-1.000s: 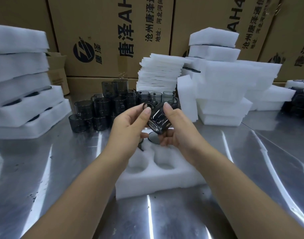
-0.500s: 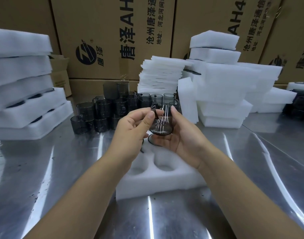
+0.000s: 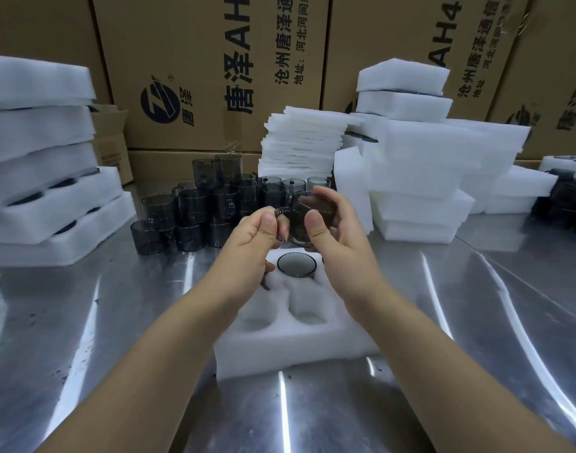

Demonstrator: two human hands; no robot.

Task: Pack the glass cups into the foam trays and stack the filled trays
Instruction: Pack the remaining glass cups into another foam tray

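Observation:
A smoky grey glass cup (image 3: 301,220) with a handle is held in the air above the far end of a white foam tray (image 3: 296,351). My right hand (image 3: 335,230) grips the cup's body, thumb in front. My left hand (image 3: 254,237) pinches the cup's handle. Below the hands, one cup (image 3: 296,263) sits in a far pocket of the tray, and the two near pockets hold nothing. A cluster of several loose grey cups (image 3: 201,210) stands on the steel table behind the hands.
A stack of filled foam trays (image 3: 41,178) rises at the left. Foam sheets (image 3: 299,142) and foam blocks (image 3: 420,165) pile up behind and to the right. Cardboard boxes (image 3: 211,70) wall the back. Another tray with dark cups (image 3: 564,188) sits at far right.
The cup has turned in my hands, from tilted to lying with its handle toward my left hand, which now pinches the handle. Both hands stay above the tray's far end.

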